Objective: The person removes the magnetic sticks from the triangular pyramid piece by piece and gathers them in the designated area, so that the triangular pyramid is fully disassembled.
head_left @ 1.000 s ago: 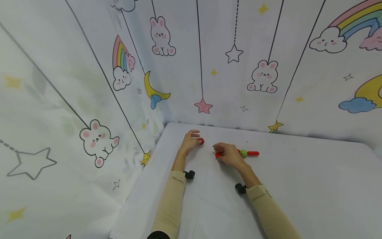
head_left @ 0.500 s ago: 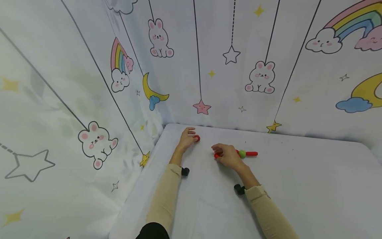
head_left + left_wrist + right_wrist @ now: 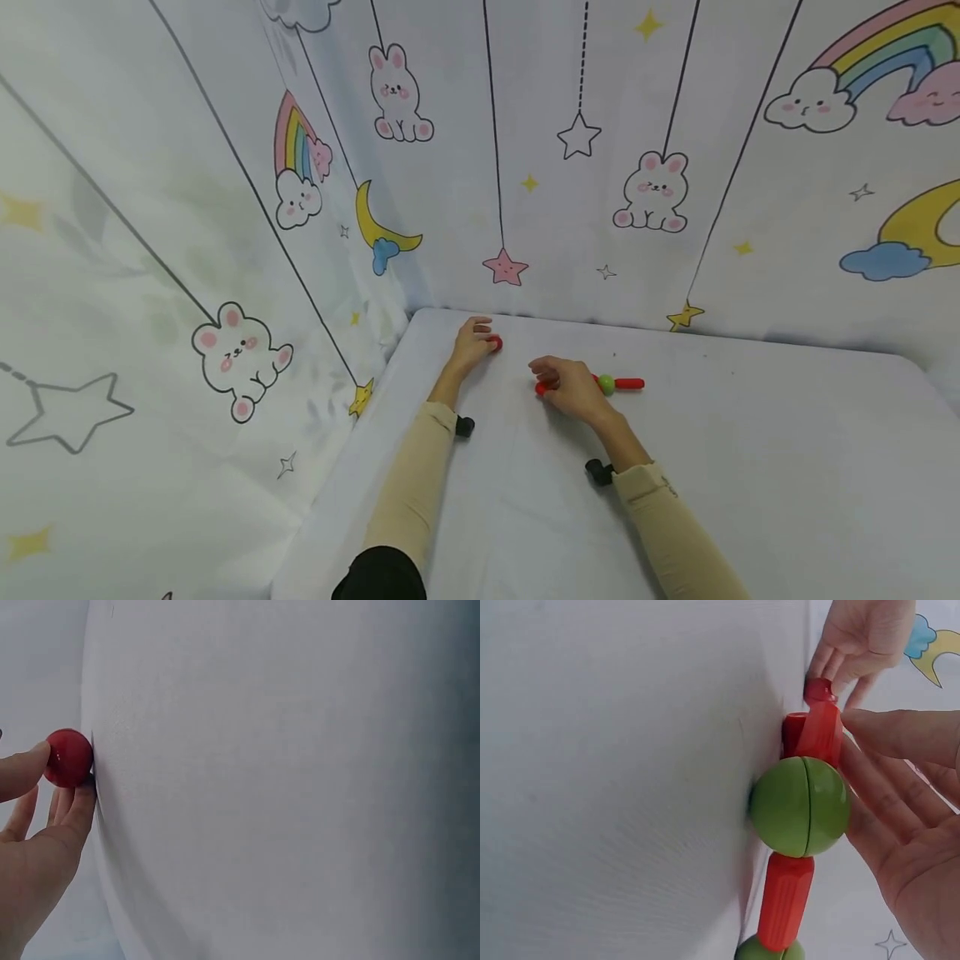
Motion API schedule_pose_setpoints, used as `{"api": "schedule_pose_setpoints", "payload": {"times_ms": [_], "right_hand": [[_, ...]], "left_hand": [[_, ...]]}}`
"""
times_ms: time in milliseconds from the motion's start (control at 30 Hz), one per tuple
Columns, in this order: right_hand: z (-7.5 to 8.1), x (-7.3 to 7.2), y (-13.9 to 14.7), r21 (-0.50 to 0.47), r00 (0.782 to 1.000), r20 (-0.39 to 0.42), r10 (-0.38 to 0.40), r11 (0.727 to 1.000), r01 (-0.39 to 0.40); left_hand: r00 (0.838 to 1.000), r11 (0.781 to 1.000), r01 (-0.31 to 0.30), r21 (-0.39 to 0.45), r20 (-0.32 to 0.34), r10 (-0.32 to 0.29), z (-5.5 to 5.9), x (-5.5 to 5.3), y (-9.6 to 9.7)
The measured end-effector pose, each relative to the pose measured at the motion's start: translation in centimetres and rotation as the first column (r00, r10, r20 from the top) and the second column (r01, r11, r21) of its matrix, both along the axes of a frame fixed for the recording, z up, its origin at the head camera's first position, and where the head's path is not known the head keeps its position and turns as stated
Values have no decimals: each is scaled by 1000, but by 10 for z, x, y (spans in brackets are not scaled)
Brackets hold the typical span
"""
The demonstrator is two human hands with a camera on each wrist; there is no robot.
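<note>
In the head view my left hand (image 3: 471,345) holds a small red ball (image 3: 69,758) near the table's far left edge. The left wrist view has the thumb on the ball's near side and fingers below it, at the white surface. To the right, my right hand (image 3: 574,392) pinches a red ribbed rod (image 3: 822,733) between thumb and fingers. That rod meets a green ball (image 3: 801,806) with a seam round it. A second red rod (image 3: 786,900) runs from this ball toward another green ball (image 3: 771,949). Beside the pinched rod another red piece (image 3: 793,733) shows, partly hidden.
The white-covered table (image 3: 787,467) extends far to the right. A printed curtain (image 3: 555,217) with rabbits and stars stands behind it and along the left. Black wrist cameras (image 3: 598,472) sit at both cuffs. A dark round shape (image 3: 381,575) covers part of the left sleeve.
My left hand has moved slightly farther away across the table with the red ball. My right hand stays in place on the red rod. The dark shape at the bottom has grown in view.
</note>
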State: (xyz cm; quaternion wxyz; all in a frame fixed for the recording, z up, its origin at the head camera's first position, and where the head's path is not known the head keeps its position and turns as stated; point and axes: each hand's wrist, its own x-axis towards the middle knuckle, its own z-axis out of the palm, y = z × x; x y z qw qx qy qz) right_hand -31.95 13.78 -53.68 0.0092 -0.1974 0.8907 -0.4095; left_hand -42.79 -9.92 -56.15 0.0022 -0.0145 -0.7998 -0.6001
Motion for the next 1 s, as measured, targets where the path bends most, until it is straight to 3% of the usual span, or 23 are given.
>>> {"api": "schedule_pose_setpoints", "payload": {"times_ms": [633, 800, 1000], "right_hand": [[20, 9, 16, -52, 997, -54, -46, 998, 43], [21, 9, 17, -82, 999, -36, -32, 996, 29], [18, 9, 25, -83, 999, -42, -33, 996, 29]], "left_hand": [[999, 999, 48, 10, -14, -48, 9, 3, 4], [999, 999, 13, 46, -37, -12, 14, 5, -3], [991, 986, -33, 163, -123, 54, 25, 11, -12]]}}
